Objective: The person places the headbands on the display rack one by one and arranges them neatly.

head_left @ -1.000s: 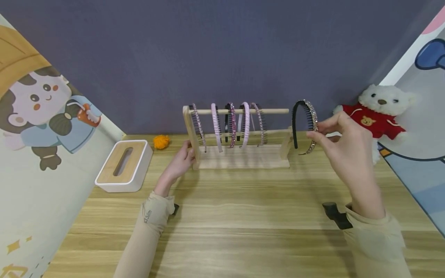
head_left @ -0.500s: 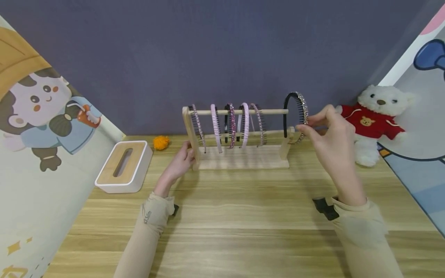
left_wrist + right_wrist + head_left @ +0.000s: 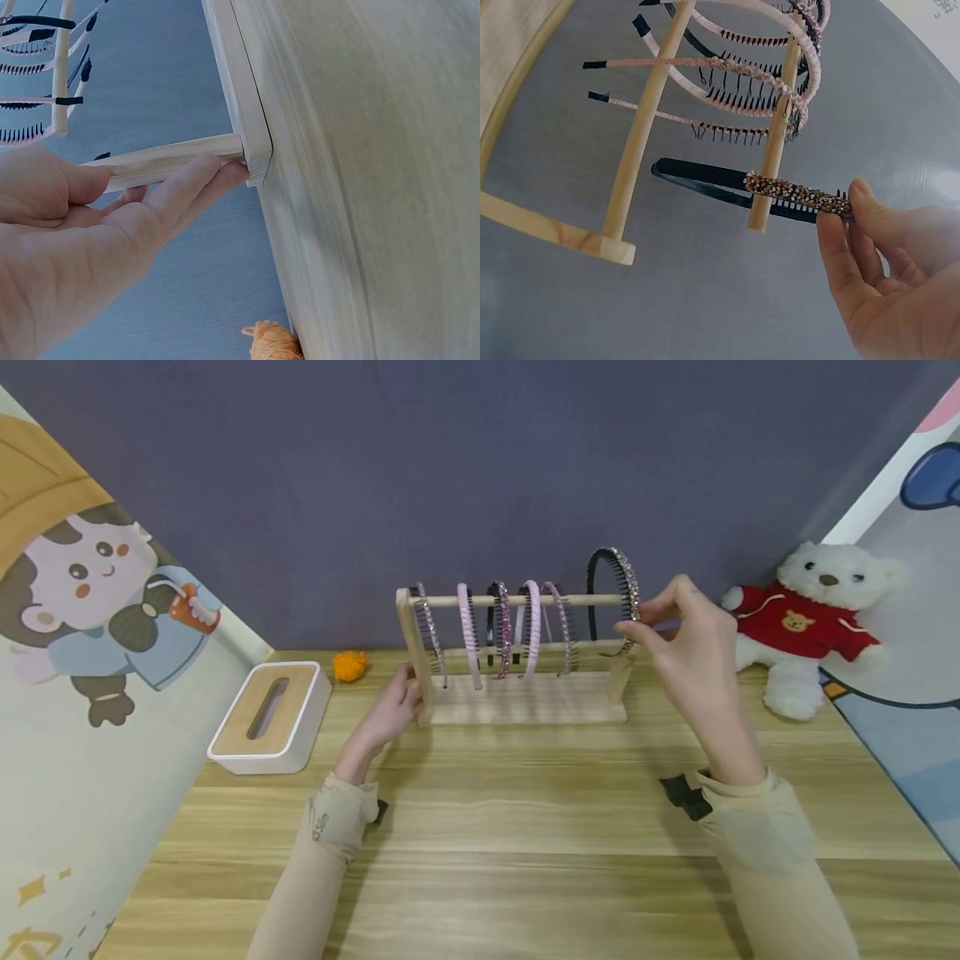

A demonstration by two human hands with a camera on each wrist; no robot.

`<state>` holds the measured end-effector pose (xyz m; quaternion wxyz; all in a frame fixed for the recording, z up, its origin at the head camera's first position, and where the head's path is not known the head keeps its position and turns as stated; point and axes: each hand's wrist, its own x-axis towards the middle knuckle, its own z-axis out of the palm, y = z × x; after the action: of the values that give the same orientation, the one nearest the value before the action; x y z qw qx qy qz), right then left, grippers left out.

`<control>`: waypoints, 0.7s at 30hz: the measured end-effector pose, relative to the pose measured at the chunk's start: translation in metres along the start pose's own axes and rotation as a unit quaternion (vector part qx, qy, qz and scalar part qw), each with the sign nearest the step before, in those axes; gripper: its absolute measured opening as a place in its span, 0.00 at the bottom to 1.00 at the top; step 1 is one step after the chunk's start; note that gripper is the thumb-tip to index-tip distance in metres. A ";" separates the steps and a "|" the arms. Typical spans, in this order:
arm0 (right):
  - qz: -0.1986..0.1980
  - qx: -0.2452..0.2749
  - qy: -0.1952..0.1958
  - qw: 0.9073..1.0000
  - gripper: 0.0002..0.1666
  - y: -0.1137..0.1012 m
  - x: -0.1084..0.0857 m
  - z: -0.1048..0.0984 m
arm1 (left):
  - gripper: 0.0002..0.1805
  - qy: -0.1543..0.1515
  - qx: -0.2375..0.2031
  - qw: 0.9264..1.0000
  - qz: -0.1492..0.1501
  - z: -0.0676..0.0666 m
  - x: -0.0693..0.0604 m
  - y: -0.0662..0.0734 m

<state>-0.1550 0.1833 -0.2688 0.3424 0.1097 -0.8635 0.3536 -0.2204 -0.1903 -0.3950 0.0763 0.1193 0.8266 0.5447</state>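
Observation:
Thumb and fingers of my right hand [image 3: 690,647] pinch a black toothed headband [image 3: 628,583] covered in glittering stones. It arches over the right end of the top bar of a wooden headband rack [image 3: 517,702]. In the right wrist view, the bar's end passes through the loop of this headband [image 3: 799,195]. Several pink, glittery and black headbands hang along the bar, among them a pale pink wrapped headband [image 3: 533,627]. At the rack's left side, my left hand [image 3: 390,703] grips the upright post [image 3: 180,156], thumb on one side and fingers on the other.
Left of the rack lie an orange yarn ball [image 3: 350,666] and a white tissue box [image 3: 307,727] with a wooden lid. A white teddy bear [image 3: 798,618] in a red top sits at the right. A dark wall [image 3: 480,468] stands behind the wooden table [image 3: 525,827].
My right hand has moved left and slightly up with the glittering headband, from beside the rack to over the top bar's right end. The left hand has stayed on the post.

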 end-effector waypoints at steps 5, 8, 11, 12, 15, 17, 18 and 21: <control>-0.016 0.001 -0.002 1.000 0.17 0.000 0.003 0.009 | 0.27 -0.002 -0.001 1.000 0.004 0.000 0.001 0.000; -0.031 0.001 -0.003 1.000 0.17 0.001 0.004 0.014 | 0.28 -0.002 -0.002 1.000 0.002 0.000 0.001 0.000; -0.037 0.005 -0.006 0.999 0.17 0.003 0.004 0.019 | 0.28 -0.003 -0.003 1.000 -0.001 0.001 0.001 0.001; -0.037 0.007 -0.008 0.999 0.17 0.004 0.003 0.021 | 0.28 -0.003 -0.003 1.000 -0.001 0.001 0.001 0.001; -0.037 0.008 -0.016 0.999 0.17 0.007 0.002 0.026 | 0.28 -0.002 -0.003 1.000 -0.002 0.002 0.001 0.002; -0.041 0.007 -0.024 0.999 0.18 0.009 0.001 0.030 | 0.28 -0.004 -0.004 1.000 -0.001 0.002 0.001 0.002; -0.043 0.007 -0.029 0.999 0.18 0.010 0.000 0.032 | 0.28 -0.004 -0.004 1.000 -0.001 0.001 0.000 0.001; -0.049 0.010 -0.047 0.998 0.18 0.012 -0.004 0.037 | 0.28 -0.004 -0.004 1.000 -0.003 -0.001 -0.001 0.001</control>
<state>-0.1768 0.1667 -0.2969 0.3173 0.1717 -0.8688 0.3391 -0.2197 -0.1906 -0.3939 0.0819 0.1191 0.8244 0.5473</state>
